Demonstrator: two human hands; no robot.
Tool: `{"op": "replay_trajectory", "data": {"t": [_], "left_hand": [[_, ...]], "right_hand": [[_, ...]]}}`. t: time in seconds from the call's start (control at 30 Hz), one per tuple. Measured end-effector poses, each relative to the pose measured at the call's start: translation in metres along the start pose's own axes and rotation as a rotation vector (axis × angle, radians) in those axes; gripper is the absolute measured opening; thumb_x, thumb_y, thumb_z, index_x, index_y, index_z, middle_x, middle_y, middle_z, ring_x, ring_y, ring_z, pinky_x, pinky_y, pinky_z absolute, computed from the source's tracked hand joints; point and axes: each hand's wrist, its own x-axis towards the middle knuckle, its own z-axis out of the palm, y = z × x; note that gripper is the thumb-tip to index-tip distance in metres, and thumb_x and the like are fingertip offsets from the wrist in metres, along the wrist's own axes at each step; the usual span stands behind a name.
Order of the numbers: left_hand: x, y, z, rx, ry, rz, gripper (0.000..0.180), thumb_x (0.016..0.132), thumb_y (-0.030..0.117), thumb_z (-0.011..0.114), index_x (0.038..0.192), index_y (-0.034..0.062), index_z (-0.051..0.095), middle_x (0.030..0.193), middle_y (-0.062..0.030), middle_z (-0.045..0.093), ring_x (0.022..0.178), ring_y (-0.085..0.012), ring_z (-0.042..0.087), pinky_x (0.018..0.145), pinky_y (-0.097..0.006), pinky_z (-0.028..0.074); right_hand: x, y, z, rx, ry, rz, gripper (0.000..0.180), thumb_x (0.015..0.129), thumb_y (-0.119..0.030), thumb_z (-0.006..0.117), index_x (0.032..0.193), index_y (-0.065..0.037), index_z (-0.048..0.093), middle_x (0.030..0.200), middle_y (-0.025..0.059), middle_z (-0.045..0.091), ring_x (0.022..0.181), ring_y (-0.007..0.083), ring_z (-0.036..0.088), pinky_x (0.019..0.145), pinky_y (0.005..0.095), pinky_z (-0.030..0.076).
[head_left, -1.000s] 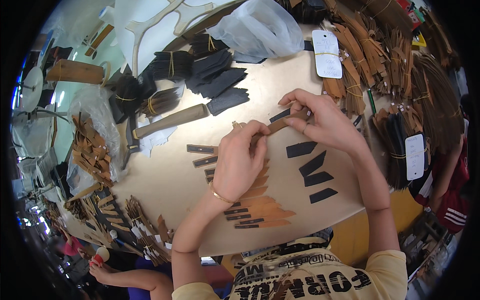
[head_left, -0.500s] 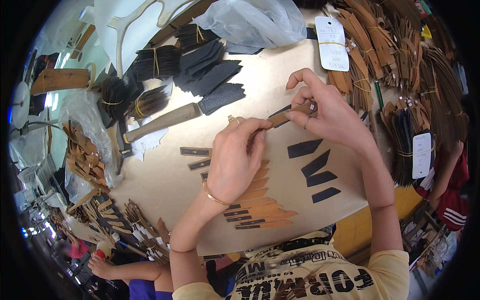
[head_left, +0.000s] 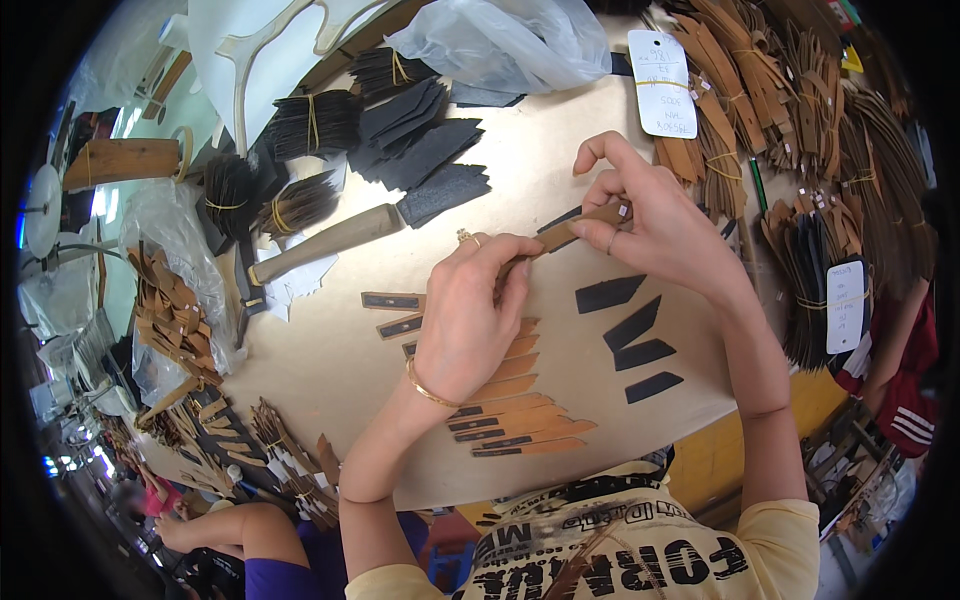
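Both hands meet over the middle of the tan worktop (head_left: 560,150), sharing one brown leather strip (head_left: 578,224). The right hand (head_left: 655,225) pinches its far end between thumb and fingers; the left hand (head_left: 470,320) has its grip closed on the near end. At six o'clock from the strip lies a fanned row of finished brown pieces (head_left: 510,410); at four o'clock, loose black pieces (head_left: 635,335). To do this well, I'd say, keep the strip taut and flat and the edges lined up before pressing.

Bright, even light; bent fisheye rim
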Motion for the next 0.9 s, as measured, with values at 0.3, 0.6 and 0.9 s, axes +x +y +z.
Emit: {"op": "replay_trajectory", "data": {"t": [0.3, 0.6, 0.9], "left_hand": [[-0.001, 0.001, 0.0, 0.029, 0.001, -0.011, 0.015, 0.088, -0.003, 0.062, 0.101, -0.001, 0.069, 0.077, -0.0131, 0.061, 0.059, -0.0212, 0.056, 0.059, -0.032, 0.046], [-0.006, -0.004, 0.002, 0.089, -0.013, 0.092, 0.028, 0.088, -0.007, 0.06, 0.112, 0.0021, 0.071, 0.082, -0.0108, 0.06, 0.063, -0.018, 0.055, 0.062, -0.03, 0.047], [-0.005, 0.003, 0.006, 0.244, -0.04, 0.099, 0.035, 0.084, -0.01, 0.06, 0.114, 0.003, 0.071, 0.085, -0.0159, 0.06, 0.069, -0.0281, 0.058, 0.065, -0.037, 0.048]], "right_hand": [[0.002, -0.002, 0.001, -0.007, -0.009, 0.058, 0.041, 0.082, -0.005, 0.071, 0.113, -0.007, 0.045, 0.074, 0.0056, 0.065, 0.069, 0.0154, 0.059, 0.063, 0.0297, 0.047], [0.002, -0.006, 0.0, -0.051, 0.002, 0.099, 0.042, 0.079, -0.007, 0.071, 0.112, -0.009, 0.045, 0.075, 0.0066, 0.064, 0.069, 0.0181, 0.059, 0.066, 0.0322, 0.047], [-0.003, -0.01, 0.002, -0.025, -0.007, 0.114, 0.044, 0.081, -0.007, 0.071, 0.116, -0.008, 0.046, 0.08, 0.0104, 0.065, 0.074, 0.0231, 0.065, 0.066, 0.0338, 0.049]]}}
